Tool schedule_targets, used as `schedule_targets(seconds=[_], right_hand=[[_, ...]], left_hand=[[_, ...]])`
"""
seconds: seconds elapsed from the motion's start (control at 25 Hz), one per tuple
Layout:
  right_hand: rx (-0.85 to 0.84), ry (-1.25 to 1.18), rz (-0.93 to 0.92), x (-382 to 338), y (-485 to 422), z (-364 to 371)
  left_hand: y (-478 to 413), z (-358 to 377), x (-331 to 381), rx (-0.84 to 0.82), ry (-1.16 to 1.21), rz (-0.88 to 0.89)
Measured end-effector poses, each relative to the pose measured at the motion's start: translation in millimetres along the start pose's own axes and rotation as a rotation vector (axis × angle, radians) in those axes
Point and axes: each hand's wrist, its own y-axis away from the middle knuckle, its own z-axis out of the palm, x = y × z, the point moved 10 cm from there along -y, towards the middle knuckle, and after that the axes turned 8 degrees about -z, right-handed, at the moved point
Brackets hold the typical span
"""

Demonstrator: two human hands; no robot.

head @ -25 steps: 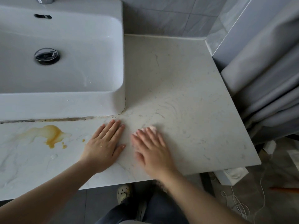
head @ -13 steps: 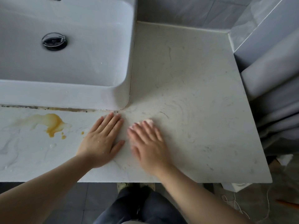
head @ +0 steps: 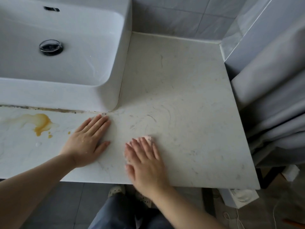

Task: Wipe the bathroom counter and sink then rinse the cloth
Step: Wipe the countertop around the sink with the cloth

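A pale marbled counter (head: 181, 96) is seen from above, with a white rectangular sink (head: 105, 47) set on its left part. A round chrome drain (head: 51, 47) is seen in the basin floor, and a dark overflow slot (head: 51, 9) is cut into the back wall of the basin. A line of dark grime (head: 49, 110) is traced along the joint where the sink front meets the counter.

The left hand (head: 87, 142) is laid flat on the counter just in front of the sink's near right corner; its fingers are held straight and together, the thumb is spread, and nothing is gripped. A yellow-orange spill (head: 41, 123) is spread on the counter to the left of this hand, with a few small drops beside it.

The right hand (head: 145, 164) is pressed palm-down near the front edge, apart from the left hand, and is slightly blurred. Its fingers are kept straight, not curled. A pink cloth (head: 149, 138) is trapped under them against the counter; only a small edge of it is shown beyond the fingertips.

Grey wall tiles (head: 173, 14) are seen behind the counter, and a grey curtain (head: 272, 96) is hung at the right. Blue trousers (head: 115, 212) and a perforated light shoe (head: 117, 190) are seen below the front edge, and a white box (head: 239, 197) is placed on the floor under the right corner
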Motion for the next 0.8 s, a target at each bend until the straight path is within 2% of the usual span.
schedule_targets(seconds=[0.08,0.2,0.28,0.32,0.44,0.52,0.6,0.64,0.72,0.76,0.8], right_hand=[[-0.012,0.086,0.172,57,15,-1],[0.075,0.161,0.616,149,66,-23],[0.036,0.114,0.763,143,70,-17],[0.026,0.098,0.748,119,57,-12],[0.014,0.044,0.402,8,-10,6],[-0.024,0.032,0.278,-21,-30,9],[-0.072,0.087,0.369,9,-25,10],[-0.094,0.101,0.511,37,-14,9],[-0.028,0.054,0.854,78,11,0],[0.006,0.034,0.949,76,8,0],[0.025,0.032,0.964,58,-8,3]], left_hand=[[0,0,0,-0.013,-0.005,0.000],[1,-1,-1,-0.004,-0.009,-0.016],[2,-4,-3,0.019,-0.011,-0.024],[4,-7,-4,0.044,-0.002,-0.034],[10,-12,-9,0.106,0.033,-0.092],[11,-10,-10,0.100,0.053,-0.089],[12,-6,-16,0.066,0.031,-0.001],[12,-5,-23,0.055,-0.009,0.060],[11,-6,-48,0.031,-0.073,0.127],[12,-7,-66,0.017,-0.091,0.124],[13,-6,-82,-0.008,-0.107,0.113]])
